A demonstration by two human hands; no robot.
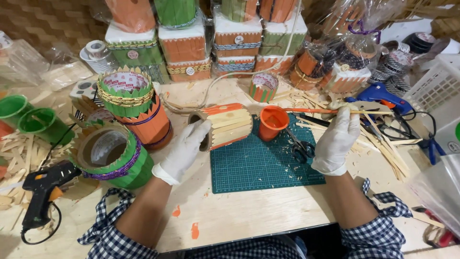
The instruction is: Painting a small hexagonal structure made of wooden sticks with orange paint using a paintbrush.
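My left hand, in a white glove, grips a cylinder clad in wooden sticks, lying on its side over the green cutting mat. One stick along its top is painted orange, the rest are bare wood. My right hand, also gloved, holds a thin paintbrush whose orange tip reaches over a small orange paint cup standing on the mat. Black scissors lie on the mat just left of my right hand.
Two finished stick holders, green and orange-green, stand at left. A black glue gun lies front left, a blue one back right. Stacked wrapped holders fill the back. Loose sticks lie right; a white basket stands far right.
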